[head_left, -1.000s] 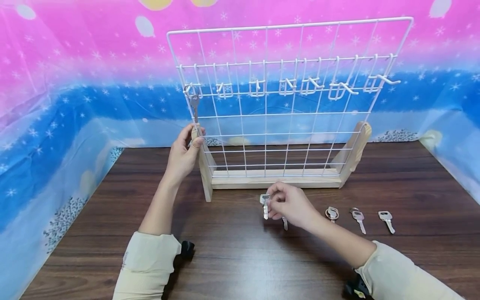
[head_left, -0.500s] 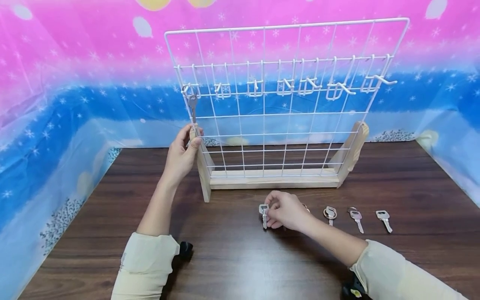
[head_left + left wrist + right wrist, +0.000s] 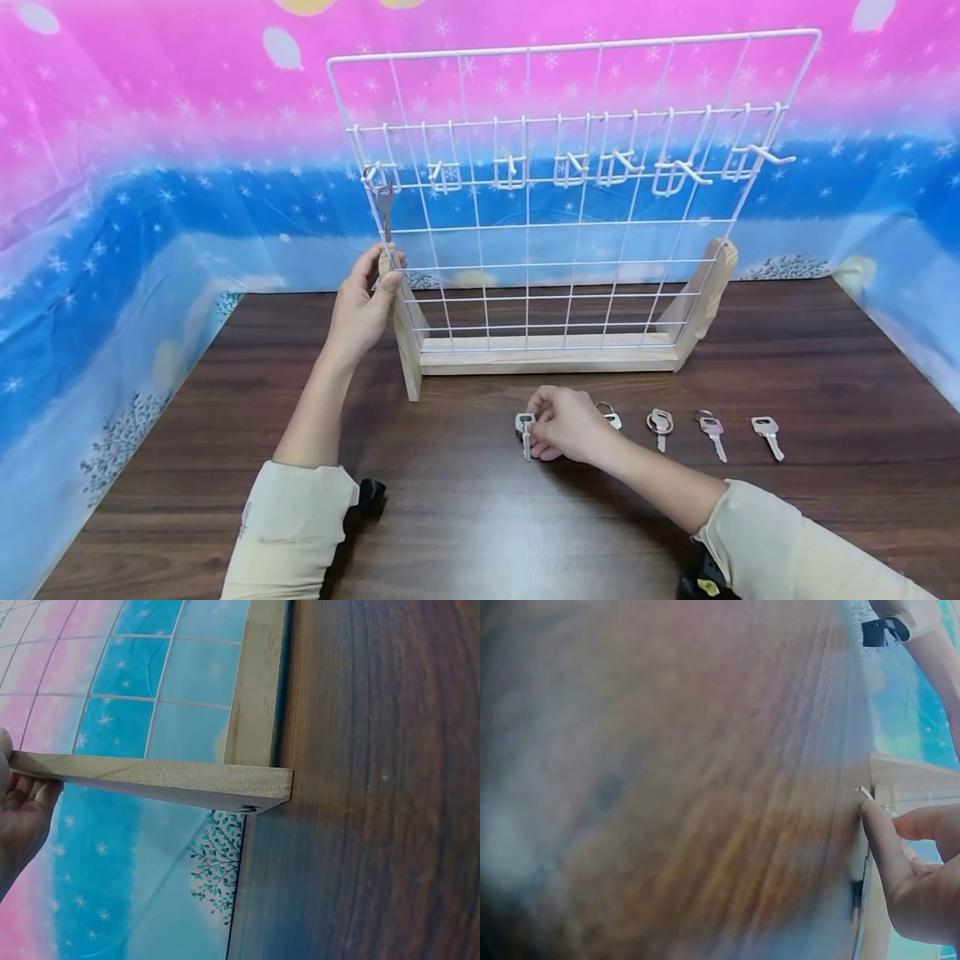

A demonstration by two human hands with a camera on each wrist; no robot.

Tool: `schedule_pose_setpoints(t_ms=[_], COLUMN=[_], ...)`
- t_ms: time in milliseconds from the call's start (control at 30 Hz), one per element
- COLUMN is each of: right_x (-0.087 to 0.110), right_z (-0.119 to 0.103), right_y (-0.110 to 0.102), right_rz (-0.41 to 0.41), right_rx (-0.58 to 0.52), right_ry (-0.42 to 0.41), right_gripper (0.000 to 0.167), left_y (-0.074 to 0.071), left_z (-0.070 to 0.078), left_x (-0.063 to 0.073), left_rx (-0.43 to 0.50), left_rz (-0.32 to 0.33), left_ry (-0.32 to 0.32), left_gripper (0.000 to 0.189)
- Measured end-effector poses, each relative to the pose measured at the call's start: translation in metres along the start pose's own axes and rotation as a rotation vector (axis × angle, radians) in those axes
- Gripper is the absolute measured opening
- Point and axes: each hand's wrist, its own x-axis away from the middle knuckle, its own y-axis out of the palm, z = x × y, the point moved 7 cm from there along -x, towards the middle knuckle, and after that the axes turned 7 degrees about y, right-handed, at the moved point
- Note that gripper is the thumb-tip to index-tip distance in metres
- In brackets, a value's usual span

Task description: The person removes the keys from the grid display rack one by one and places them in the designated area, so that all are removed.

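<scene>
My left hand grips the top of the left wooden upright of a white wire grid rack; in the left wrist view its fingers wrap behind that wood. Low over the table, my right hand pinches a silver key at its fingertips, blade pointing toward the near edge. Whether the key touches the tabletop I cannot tell. In the right wrist view only a sliver of the key shows beside the fingertip. Another key hangs from the leftmost hook of the grid.
Right of my right hand lie several keys in a row: one partly covered key, a ringed key, another ringed key and a ringless-looking key. White hooks line the grid. A patterned cloth surrounds the brown table.
My right hand has lowered the pinched key and drawn it slightly nearer. A key glimpsed beneath that hand earlier is now covered. The left hand keeps its grip on the upright.
</scene>
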Motion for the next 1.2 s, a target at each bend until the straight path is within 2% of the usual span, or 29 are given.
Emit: schedule_pose_setpoints(t_ms=[400, 567, 1200], right_x=[0.0009, 0.0009, -0.0009], right_z=[-0.0022, -0.0045, -0.0013], right_y=[0.0008, 0.0011, 0.0039], right_rz=[0.055, 0.053, 0.039], right_rx=[0.115, 0.176, 0.215], right_ry=[-0.002, 0.02, 0.057], right_gripper=[0.011, 0.009, 0.005], left_y=[-0.0034, -0.0042, -0.0053], left_z=[-0.0002, 0.0009, 0.0017], left_x=[0.0004, -0.001, -0.001], left_rx=[0.013, 0.02, 0.019], left_rz=[0.012, 0.015, 0.019], left_ry=[0.003, 0.018, 0.023], left_gripper=[0.04, 0.039, 0.043])
